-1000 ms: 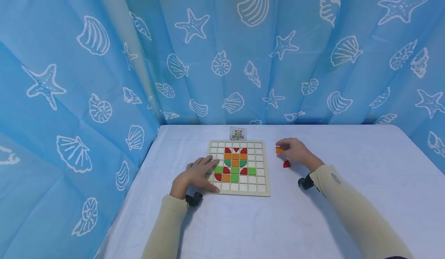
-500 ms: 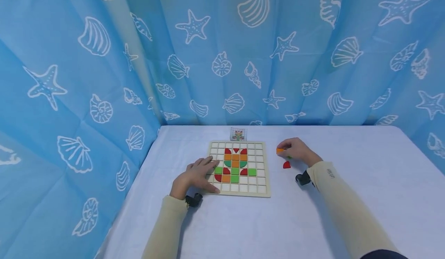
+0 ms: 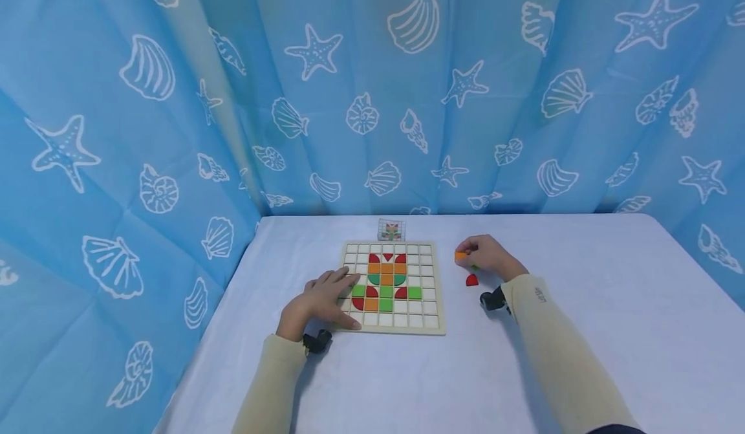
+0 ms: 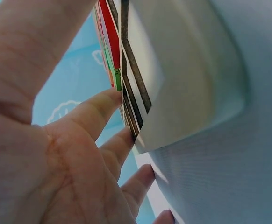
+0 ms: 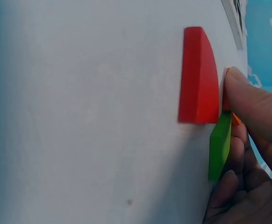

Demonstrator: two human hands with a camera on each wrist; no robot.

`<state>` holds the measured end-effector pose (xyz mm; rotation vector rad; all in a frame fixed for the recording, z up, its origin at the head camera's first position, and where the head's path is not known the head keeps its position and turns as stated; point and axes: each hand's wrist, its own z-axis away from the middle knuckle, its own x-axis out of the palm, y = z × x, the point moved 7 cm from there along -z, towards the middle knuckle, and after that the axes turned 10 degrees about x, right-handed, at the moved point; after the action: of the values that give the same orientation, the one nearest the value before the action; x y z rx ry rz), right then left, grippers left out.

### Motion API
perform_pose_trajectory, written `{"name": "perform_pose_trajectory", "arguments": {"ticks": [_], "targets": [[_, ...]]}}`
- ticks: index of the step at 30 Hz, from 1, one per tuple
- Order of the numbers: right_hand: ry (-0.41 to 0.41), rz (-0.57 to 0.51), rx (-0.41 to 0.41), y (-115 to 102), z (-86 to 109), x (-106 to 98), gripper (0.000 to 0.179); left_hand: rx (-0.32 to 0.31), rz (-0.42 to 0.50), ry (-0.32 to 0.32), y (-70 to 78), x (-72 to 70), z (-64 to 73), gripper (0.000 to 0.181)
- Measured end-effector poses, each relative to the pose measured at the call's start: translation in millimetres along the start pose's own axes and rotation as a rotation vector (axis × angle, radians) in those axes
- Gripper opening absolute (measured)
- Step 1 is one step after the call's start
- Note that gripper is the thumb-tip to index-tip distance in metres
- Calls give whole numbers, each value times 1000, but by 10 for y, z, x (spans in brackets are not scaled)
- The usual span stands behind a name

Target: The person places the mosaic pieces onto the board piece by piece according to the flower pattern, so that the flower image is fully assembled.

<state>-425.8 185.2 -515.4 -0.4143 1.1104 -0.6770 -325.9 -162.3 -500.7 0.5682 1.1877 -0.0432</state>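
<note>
In the head view my left hand [image 3: 323, 301] rests on the left edge of a pale wooden grid board [image 3: 407, 330], fingers spread. The left wrist view shows its fingertips along the board's side. Coloured tiles in red, orange and green form a flower-like pattern on the board. Right of the board, my right hand [image 3: 489, 256] pinches an orange block [image 3: 460, 255] between thumb and fingers, low over the table. Close by in the right wrist view are a green block [image 5: 220, 144], below the fingers, and a red quarter-round block [image 5: 196, 79] lying on the cloth.
A small pattern card [image 3: 391, 229] with a printed flower design stands behind the board. White cloth [image 3: 396, 382] covers the table. A blue shell-and-starfish curtain [image 3: 349, 169] hangs along the back and left sides.
The head view has shifted slightly. My left hand stays on the board. My right hand keeps to nearly the same spot with the orange block, and a bit of green now shows beneath it.
</note>
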Motion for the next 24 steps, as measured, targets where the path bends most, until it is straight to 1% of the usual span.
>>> {"name": "perform_pose_trajectory", "arguments": {"ticks": [6, 9, 13, 16, 19, 21, 24], "targets": [[-3, 5, 10, -21, 7, 2, 32, 10, 4, -16, 6, 0, -4, 105], [-7, 36, 3, -56, 18, 18, 31, 14, -3, -16, -3, 2, -5, 106], [-18, 81, -13, -155, 30, 72, 29, 18, -7, -8, -40, -23, 41, 105], [-29, 119, -26, -197, 49, 70, 29, 26, -7, -7, -41, -19, 51, 104], [-11, 140, -27, -215, 43, 32, 31, 32, -9, 8, -31, -17, 31, 104], [16, 152, -32, -222, 33, 7, 32, 38, -8, 11, -18, -11, 21, 104], [58, 142, -54, -236, 19, 1, 29, 43, 2, 7, 0, 5, 22, 104]]}}
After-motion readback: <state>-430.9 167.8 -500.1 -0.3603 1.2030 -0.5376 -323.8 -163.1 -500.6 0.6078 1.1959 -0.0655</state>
